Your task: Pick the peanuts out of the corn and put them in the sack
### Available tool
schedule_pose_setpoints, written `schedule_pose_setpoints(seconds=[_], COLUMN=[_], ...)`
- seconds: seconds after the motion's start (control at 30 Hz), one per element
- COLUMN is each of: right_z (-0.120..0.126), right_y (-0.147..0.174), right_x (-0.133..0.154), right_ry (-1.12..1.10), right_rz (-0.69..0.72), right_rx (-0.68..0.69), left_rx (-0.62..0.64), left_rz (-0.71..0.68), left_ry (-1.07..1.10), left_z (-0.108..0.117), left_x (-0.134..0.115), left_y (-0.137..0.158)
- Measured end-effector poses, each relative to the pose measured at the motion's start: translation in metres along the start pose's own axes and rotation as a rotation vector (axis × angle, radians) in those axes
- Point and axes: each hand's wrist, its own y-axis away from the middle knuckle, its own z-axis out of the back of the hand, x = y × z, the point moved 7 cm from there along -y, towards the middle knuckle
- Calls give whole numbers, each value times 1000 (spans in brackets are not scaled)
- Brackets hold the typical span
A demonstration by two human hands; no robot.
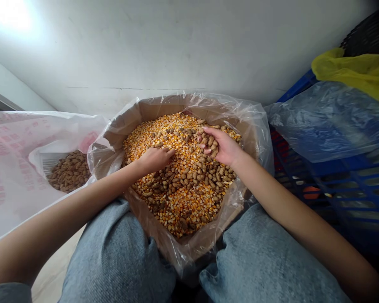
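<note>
A cardboard box lined with a clear plastic bag stands between my knees. It holds yellow corn kernels with many unshelled peanuts lying over and among them. My right hand, palm turned inward above the box's right side, cups several peanuts in its curled fingers. Over the middle left of the corn, my left hand is palm down with its fingers bent together and touching the kernels. Whatever those fingers hold is hidden under them.
At left lies a white sack with pink print, with peanuts heaped in its opening. Blue plastic crates stand at right, draped with a clear plastic bag and a yellow mesh. A pale wall rises behind the box.
</note>
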Motion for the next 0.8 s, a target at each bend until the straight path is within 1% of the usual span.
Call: schedule_pose_setpoints(seconds=[0.07,0.13,0.2,0.23,0.27,0.33,0.37,0.4,0.43,0.5,0.53,0.57,0.63,0.7,0.73,0.77,0.8], right_z=[0,1,2,2,2,1,0,-2,-4,-5,-4,-2,2,-1,-9,-23,-44], right_y=[0,0,0,-1,-1,-1,-1,0,0,0,0,-1,-4,-9,-13,-16,-19], right_x=[0,0,0,0,0,0,-1,-1,-2,-4,-6,-8,-10,-6,-2,2,5], right_ry=[4,5,5,7,11,23,31,40,48,59,65,75,109,166,201,243,295], right_rz=[3,5,7,8,9,7,3,0,-6,-20,-33,-51,-86,-103,-102,-102,-110], right_rx=[0,4,6,3,2,2,8,15,21,17,8,-5,-40,-61,-51,-19,36], left_rx=[-29,-64,-125,-165,-213,-294,-308,-288,-226,-117,-118,-154,-258,-329,-352,-383,-438], left_rz=[10,41,106,156,220,389,485,589,695,838,889,931,923,875,854,843,841], left_ry=[76,225,421,511,580,629,612,575,543,568,552,482,462,537,595,649,700], left_z=[6,16,32,41,51,66,69,68,62,42,33,27,16,7,4,5,10], left_x=[1,4,13,22,35,71,94,118,142,184,200,212,220,212,205,199,194], left_y=[-1,2,14,24,38,73,93,114,135,172,189,204,223,231,234,235,237])
